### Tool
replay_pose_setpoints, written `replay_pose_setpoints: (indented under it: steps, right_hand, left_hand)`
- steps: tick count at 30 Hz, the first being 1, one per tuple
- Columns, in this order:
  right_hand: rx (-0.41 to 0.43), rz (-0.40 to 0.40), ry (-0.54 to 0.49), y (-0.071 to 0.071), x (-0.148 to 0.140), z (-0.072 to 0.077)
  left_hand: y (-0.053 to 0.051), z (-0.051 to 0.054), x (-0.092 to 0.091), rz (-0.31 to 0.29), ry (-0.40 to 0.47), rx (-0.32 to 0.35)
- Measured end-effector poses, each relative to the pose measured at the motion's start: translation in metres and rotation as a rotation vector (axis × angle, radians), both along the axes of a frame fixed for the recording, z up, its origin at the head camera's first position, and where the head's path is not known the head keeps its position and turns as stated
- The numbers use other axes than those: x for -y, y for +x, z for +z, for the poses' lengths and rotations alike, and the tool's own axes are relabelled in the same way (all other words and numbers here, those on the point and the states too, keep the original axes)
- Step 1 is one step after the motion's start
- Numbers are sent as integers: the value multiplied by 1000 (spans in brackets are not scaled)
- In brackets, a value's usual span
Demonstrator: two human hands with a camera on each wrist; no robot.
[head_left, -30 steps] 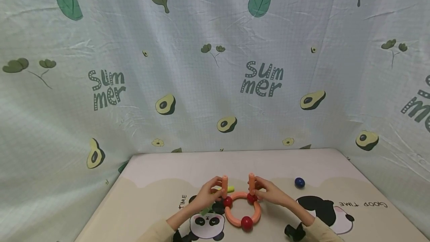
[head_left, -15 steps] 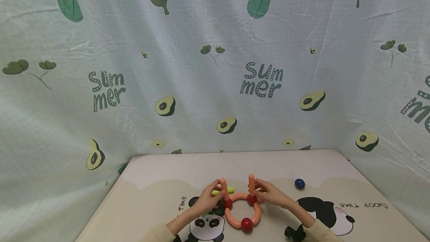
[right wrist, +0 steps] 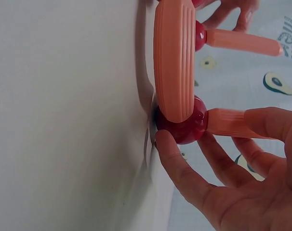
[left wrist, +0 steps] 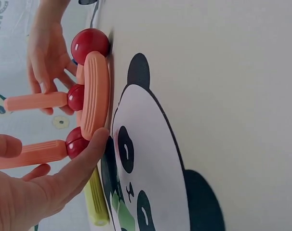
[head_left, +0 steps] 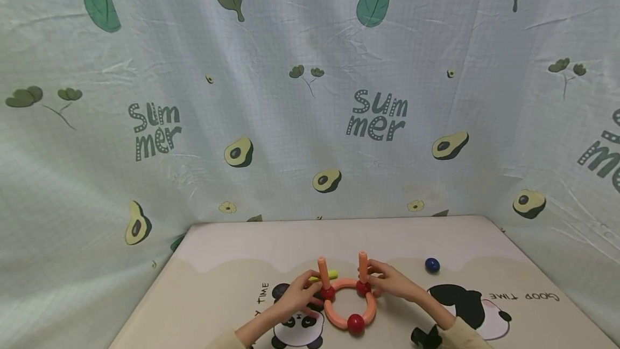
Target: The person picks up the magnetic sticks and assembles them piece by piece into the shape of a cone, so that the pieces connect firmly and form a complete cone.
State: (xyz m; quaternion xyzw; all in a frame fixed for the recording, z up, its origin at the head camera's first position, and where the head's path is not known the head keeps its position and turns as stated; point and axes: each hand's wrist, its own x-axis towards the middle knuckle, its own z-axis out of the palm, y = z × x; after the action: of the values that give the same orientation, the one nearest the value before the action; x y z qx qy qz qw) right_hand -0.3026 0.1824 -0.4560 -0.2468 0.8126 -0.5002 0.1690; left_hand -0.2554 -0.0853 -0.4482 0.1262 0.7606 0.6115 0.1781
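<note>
An orange ring (head_left: 372,307) made of curved pieces and red balls lies on the table. Two straight orange sticks rise from its far balls. My left hand (head_left: 296,296) is beside the left stick (head_left: 323,272); in the left wrist view one straight finger (left wrist: 90,153) reaches the red ball (left wrist: 76,142) and the curved piece (left wrist: 96,96). The right stick (head_left: 363,267) is between the digits of my right hand (head_left: 391,281). In the right wrist view, a lower fingertip of that hand meets the red ball (right wrist: 187,126) under the stick.
A yellow-green stick (head_left: 332,274) lies behind the left hand. Farther right on the table (head_left: 232,241) is a blue ball (head_left: 432,265). A dark green piece (head_left: 425,336) sits near the right sleeve. A printed curtain (head_left: 271,96) hangs behind the table.
My left hand has come down off the left stick, which now stands tilted slightly left on its ball without that hand around it. My right hand has hardly moved.
</note>
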Motion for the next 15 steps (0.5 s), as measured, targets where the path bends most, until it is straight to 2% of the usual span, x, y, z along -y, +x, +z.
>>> replay_pose_setpoints:
  steps: [8,15]
  right_hand:
    - [-3,-17,13,0,-4,1]
    - [-10,-35,7,1,-12,0]
  left_hand:
    - [-3,0,-4,-5,9,-30]
    - [-13,-3,-10,13,52,8]
